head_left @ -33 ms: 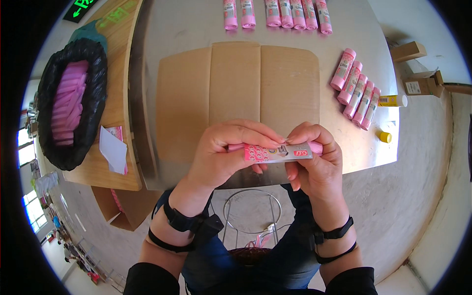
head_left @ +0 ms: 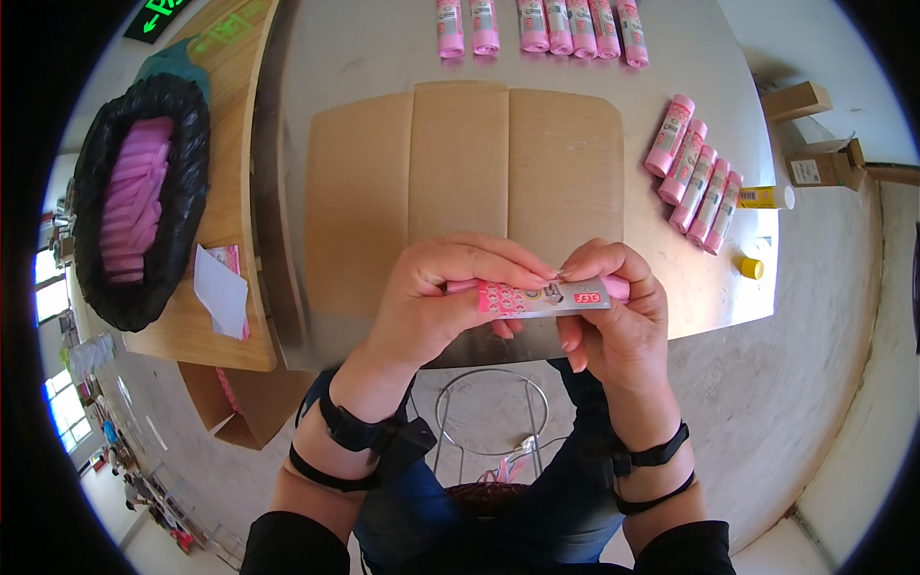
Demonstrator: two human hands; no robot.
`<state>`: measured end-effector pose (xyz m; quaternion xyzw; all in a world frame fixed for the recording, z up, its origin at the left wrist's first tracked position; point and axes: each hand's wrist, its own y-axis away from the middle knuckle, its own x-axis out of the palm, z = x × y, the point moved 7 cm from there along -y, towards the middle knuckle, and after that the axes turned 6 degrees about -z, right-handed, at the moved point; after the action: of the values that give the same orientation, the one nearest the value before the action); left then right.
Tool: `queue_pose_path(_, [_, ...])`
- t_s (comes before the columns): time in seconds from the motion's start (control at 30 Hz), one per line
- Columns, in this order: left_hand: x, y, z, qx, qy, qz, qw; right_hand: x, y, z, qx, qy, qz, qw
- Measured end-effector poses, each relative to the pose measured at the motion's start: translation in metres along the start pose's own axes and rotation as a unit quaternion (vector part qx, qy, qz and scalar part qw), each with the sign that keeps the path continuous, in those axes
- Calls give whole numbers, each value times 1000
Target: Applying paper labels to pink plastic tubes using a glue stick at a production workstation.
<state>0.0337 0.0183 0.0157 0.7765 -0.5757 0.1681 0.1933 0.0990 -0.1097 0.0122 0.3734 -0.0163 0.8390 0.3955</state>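
Well to the left of the flattened cardboard sheet [head_left: 460, 163], a black bag lining [head_left: 190, 182] is holding a heap of pink bundles [head_left: 139, 201]. Nearer the sheet, on its left, a white paper [head_left: 220, 292] is lying over a pink-printed piece. An open carton [head_left: 268, 398] is standing lower down, left of the sheet's near edge. At that near edge, the person's left hand [head_left: 422, 287] is holding the left part of a wrapped pink roll [head_left: 546, 299], its fingers drawn in narrowly around it. Beyond the sheet's far edge, seven pink rolls [head_left: 557, 27] are lying in a row. The right hand [head_left: 628, 321], near the sheet's near right corner, is pinching the wrapped roll's right part between thumb and fingers. Right of the sheet, five more rolls [head_left: 694, 189] are lying slanted, with a yellow-and-white bottle [head_left: 765, 197] and a yellow cap [head_left: 751, 267] resting farther right.
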Motion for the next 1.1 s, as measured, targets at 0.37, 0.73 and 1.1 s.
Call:
queue_pose_path(0.37, [3, -1, 2, -49, -2, 31, 998, -6, 2, 2, 3, 10, -35, 999])
queue_pose_path(0.73, [18, -1, -21, 116, -208, 95, 966, -13, 1, -2, 47, -21, -68, 996])
queue_pose_path(1.1, [1, -1, -1, 22, -116, 26, 993, -12, -4, -18, 131, -104, -63, 984])
